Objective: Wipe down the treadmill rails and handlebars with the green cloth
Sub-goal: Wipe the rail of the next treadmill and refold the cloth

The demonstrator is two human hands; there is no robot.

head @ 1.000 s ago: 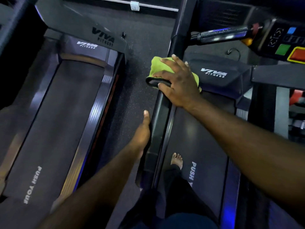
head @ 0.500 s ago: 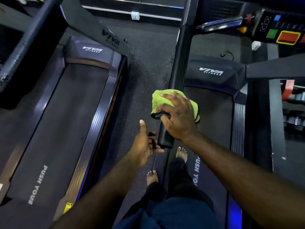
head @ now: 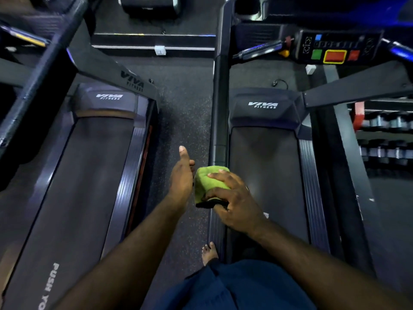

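Note:
The green cloth (head: 209,181) is wrapped over the near end of the black left handrail (head: 220,108) of the right-hand treadmill. My right hand (head: 233,201) grips the cloth around that rail end, fingers curled over it. My left hand (head: 182,175) hovers just left of the cloth with the thumb up and fingers loosely extended, holding nothing. The rail runs away from me up to the console (head: 335,49), where a short silver handlebar (head: 261,49) sticks out.
A second treadmill (head: 93,175) lies to the left, across a strip of dark speckled floor (head: 185,121). The right treadmill's belt (head: 263,175) and ribbed side rails (head: 311,189) lie below. My bare foot (head: 209,252) stands by the rail. Dumbbell racks (head: 386,135) sit far right.
My right hand has slid the cloth back along the handrail toward me to its near end. My left hand came off the side rail and rose beside the cloth.

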